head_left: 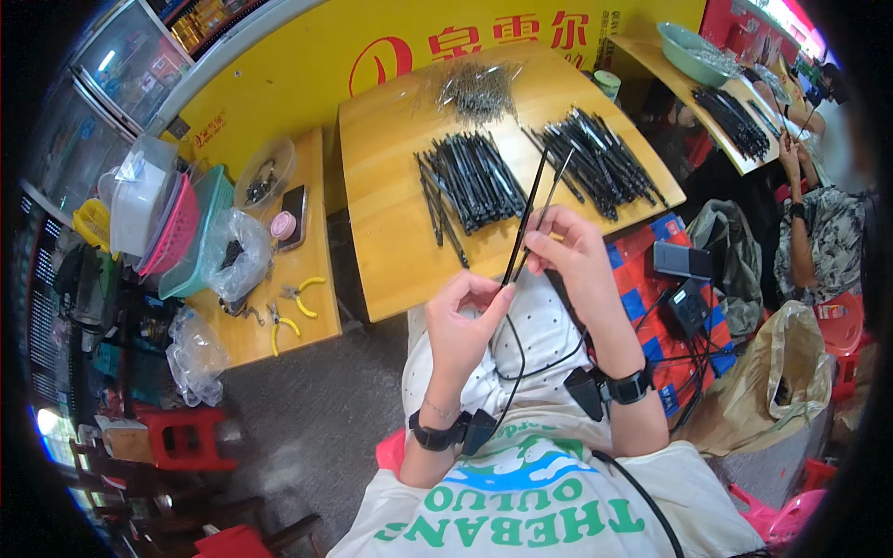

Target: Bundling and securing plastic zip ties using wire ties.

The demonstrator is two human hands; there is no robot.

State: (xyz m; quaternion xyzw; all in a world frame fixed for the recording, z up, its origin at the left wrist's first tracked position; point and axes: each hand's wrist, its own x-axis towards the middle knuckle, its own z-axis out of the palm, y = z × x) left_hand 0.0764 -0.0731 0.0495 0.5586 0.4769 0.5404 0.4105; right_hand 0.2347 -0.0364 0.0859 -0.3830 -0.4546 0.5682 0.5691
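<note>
Head view: at the centre, over the near edge of the table (386,246), pinches the lower ends of a black stick (532,191) and a thinner stick (558,181) between thumb and fingertips of the left hand (473,312). Higher up, closes the right hand (564,244) on the thinner stick with thumb and fingers; cannot tell from here whether on the black stick as well. Holds both sticks tilted, with tops pointing far and slightly right. Wears a black strap with a black box on each wrist.

Beyond the hands on the same table, two heaps of black sticks: a middle heap (474,181) and a right heap (600,163), just apart. At the far edge, a pile of thin silvery pieces (477,91).

On a table to the left (233,335), two yellow-handled pliers (282,325) near the front, farther back a phone (293,216), a pink round tin (283,224), a clear plastic bag (237,253) and stacked baskets (174,228).

To the far right, on another table, a green basin (686,58) and more black sticks (730,121), just beside a seated co-worker (828,237). To the near right, a brown bag (777,372).
</note>
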